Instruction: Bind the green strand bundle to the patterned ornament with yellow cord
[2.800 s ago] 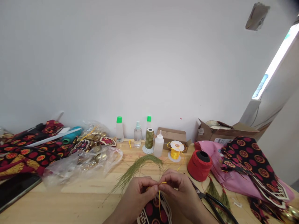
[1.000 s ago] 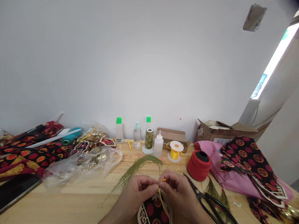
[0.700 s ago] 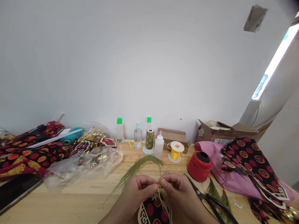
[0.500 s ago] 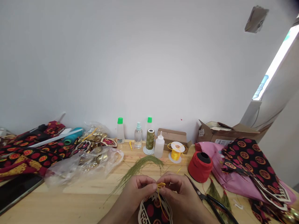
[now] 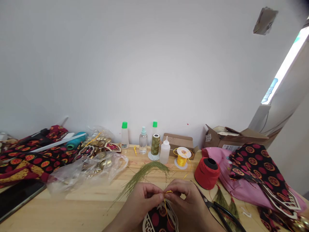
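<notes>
Both my hands meet at the top of a flat ornament (image 5: 158, 220) with a pale cut-out rim and dark fabric patterned in red. My left hand (image 5: 147, 201) pinches a yellow cord (image 5: 165, 206) between thumb and forefinger. From the other side, my right hand (image 5: 184, 196) has its fingertips closed on the same cord, with a short loop showing above them. One strand of it hangs down over the ornament's face. The exact crossing of the cord is hidden by my fingertips. Behind my hands lies a bundle of olive thread (image 5: 145, 172).
Black-handled scissors (image 5: 212, 204) and olive tassels (image 5: 225, 203) lie to the right, beside a red thread cone (image 5: 207, 173). A yellow cord spool (image 5: 181, 158) and a squeeze bottle (image 5: 164, 151) stand behind. At left are a plastic bag (image 5: 96, 166) and a phone (image 5: 20, 196).
The yellow loops between my fingertips have become smaller and tighter. My right hand has shifted slightly, and its fingers have closed further over the cord.
</notes>
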`<state>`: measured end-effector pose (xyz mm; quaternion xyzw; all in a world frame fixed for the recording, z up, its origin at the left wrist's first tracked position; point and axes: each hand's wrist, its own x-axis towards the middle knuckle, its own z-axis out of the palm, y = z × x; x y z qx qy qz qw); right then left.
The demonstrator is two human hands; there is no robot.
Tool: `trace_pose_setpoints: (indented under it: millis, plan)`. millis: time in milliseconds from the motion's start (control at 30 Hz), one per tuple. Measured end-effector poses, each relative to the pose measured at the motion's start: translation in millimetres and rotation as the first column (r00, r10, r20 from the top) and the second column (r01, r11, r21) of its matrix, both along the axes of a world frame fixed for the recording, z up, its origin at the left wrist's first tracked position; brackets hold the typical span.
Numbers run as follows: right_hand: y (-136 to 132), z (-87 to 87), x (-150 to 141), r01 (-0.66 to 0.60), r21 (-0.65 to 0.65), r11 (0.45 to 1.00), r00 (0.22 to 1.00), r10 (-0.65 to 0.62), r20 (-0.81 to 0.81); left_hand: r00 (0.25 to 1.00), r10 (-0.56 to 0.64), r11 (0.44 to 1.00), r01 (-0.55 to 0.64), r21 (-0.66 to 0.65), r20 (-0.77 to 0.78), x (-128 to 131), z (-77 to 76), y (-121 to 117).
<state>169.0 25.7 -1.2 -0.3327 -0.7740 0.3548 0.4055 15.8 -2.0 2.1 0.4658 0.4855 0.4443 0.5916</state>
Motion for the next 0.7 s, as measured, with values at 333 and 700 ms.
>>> trace_pose_setpoints:
  millis: [333, 700]
  plan:
    - [-1.9, -5.6, -1.9, 0.054, -0.243, 0.969, 0.999, -0.054, 0.008, 1.0, -0.013, 1.0, 0.013, -0.019, -0.024, 0.8, 3.7, -2.5]
    - [-2.4, -0.2, -5.1, 0.06, -0.352, 0.934, 0.992, -0.093, -0.079, 0.999, -0.033, 0.999, 0.033, -0.009, 0.032, 0.0, 2.3, -3.7]
